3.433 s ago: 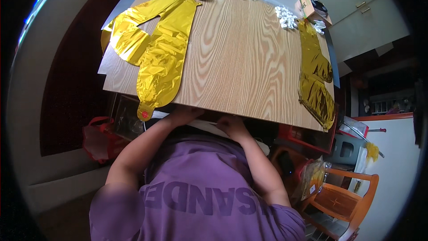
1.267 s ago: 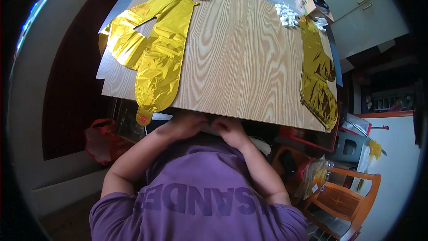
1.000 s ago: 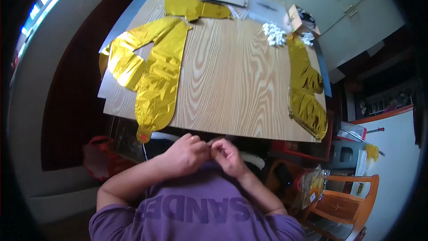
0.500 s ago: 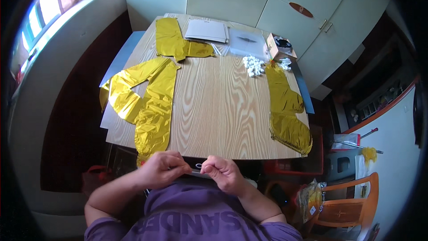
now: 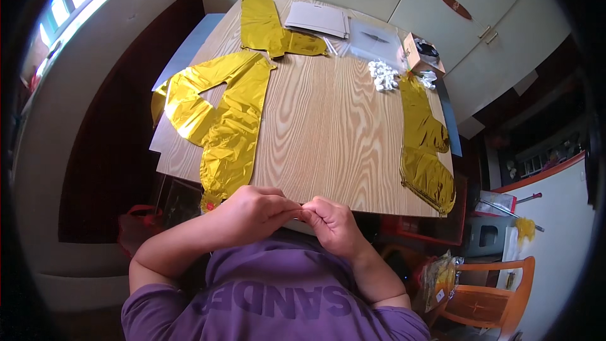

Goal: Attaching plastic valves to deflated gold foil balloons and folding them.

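My left hand (image 5: pixel 262 211) and my right hand (image 5: pixel 334 224) meet in front of my chest, just off the near edge of the table. Both are closed in a pinch, thumbs and fingertips touching. A thin white looped string showed at the right fingertips a moment earlier; now the fingers hide it. What the left fingers grip cannot be made out. Just beyond my left hand lies a flat gold foil balloon (image 5: pixel 237 132), its lower end near my wrist. Another gold foil balloon (image 5: pixel 262 25) lies at the far left, and a third gold balloon (image 5: pixel 424 132) along the right edge.
The wood-grain table (image 5: pixel 309 132) also bears a stack of white boards (image 5: pixel 317 19), white sticks (image 5: pixel 330 46), a clear plastic sheet (image 5: pixel 372 41), a pile of small white pieces (image 5: pixel 383 76) and an open box (image 5: pixel 416 57). A wooden chair (image 5: pixel 489 303) stands at right.
My hands have come together from slightly apart, closing over the white loop that was visible between them. The view has shifted, so the table sits higher and further right.
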Demonstrator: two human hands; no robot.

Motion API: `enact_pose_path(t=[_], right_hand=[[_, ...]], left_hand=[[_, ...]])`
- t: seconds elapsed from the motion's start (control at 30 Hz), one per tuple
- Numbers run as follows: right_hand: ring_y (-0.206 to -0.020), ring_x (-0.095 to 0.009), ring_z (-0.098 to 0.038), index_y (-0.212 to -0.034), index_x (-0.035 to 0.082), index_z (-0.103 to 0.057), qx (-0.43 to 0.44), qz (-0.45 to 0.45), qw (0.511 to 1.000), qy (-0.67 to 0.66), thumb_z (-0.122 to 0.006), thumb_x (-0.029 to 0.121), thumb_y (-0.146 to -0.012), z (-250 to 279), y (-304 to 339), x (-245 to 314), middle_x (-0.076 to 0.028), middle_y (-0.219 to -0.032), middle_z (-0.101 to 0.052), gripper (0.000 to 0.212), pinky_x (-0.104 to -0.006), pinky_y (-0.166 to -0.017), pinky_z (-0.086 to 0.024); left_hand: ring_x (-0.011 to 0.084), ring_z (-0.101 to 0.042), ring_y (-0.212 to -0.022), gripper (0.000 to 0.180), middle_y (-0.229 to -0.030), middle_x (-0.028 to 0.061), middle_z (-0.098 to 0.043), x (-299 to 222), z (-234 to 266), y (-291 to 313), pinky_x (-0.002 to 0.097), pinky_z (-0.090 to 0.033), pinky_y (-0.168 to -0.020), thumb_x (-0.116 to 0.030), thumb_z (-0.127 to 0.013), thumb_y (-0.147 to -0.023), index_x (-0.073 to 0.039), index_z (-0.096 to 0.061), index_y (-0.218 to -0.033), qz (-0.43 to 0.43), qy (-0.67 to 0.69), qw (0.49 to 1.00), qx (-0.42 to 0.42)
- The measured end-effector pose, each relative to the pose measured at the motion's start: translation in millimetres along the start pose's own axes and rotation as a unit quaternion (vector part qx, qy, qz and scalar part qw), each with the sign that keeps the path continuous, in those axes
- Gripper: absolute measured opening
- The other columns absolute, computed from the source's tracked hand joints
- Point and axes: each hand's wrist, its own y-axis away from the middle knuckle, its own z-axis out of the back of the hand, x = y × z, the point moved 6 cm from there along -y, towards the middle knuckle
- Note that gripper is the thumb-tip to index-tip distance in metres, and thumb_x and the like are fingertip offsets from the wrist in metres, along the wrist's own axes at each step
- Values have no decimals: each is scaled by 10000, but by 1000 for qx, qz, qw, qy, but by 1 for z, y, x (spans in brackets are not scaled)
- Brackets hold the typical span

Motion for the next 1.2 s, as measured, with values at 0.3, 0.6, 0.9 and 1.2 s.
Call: enact_pose_path(t=[0.3, 0.6, 0.9, 1.2], right_hand=[[-668, -271, -588, -923, 4, -596, 44, 34, 997, 46, -581, 76, -939, 2, -7, 12, -131, -772, -550, 74, -347, -609, -473], [-671, -300, -585, -924, 11, -591, -10, 23, 1000, -16, -584, 67, -935, -1, -6, 2, -141, -759, -545, 58, -353, -611, -475], [-686, -328, -600, -865, 29, -566, 1, 86, 996, 38, -599, 63, -903, 24, -19, 57, -143, -771, -562, 61, -379, -609, -479], [-672, -316, -605, -865, -3, -542, 29, 23, 998, 46, -539, 103, -957, 17, -18, 16, -153, -775, -567, 140, -361, -612, -479]], left_hand=[[135, -669, -724, 258, -801, 77, -698, 24, -3, -4, 266, -535, -652, -202, -654, -926, 11, -699, -1064, 251, 155, 931, 218], [41, -558, -689, 264, -749, 8, -654, 28, -12, 2, 224, -468, -625, -231, -615, -961, 3, -714, -1033, 202, 383, 898, 76], [219, -560, -717, 326, -817, 33, -594, 22, -35, 15, 355, -444, -697, -4, -681, -767, -97, -693, -1079, -219, -57, 973, -51], [141, -565, -741, 203, -854, 73, -596, 17, 23, 4, 258, -428, -650, -31, -650, -877, -23, -680, -1077, 23, 93, 986, -136]])
